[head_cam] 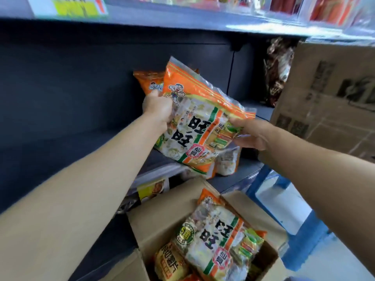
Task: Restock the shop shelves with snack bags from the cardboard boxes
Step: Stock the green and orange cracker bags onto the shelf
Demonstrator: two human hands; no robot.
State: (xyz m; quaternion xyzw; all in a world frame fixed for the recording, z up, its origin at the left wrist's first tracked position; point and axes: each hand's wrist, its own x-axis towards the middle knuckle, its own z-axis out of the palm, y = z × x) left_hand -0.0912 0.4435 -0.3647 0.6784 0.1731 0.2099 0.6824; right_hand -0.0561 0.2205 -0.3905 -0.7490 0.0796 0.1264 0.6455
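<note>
Hands, left (pixel 157 107) and right (pixel 250 134), each grip an orange-and-white, cartoon-printed snack bag (pixel 203 122).

A shop: dark metal shelves (pixel 85 110) stocked with snack bags (pixel 150 82), a price label (pixel 69 6) on the shelf edge, open cardboard boxes (pixel 162 216) of stock below.

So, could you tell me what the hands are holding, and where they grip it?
Both hold one snack bag: left hand on its left edge, right hand on its right edge.
</note>
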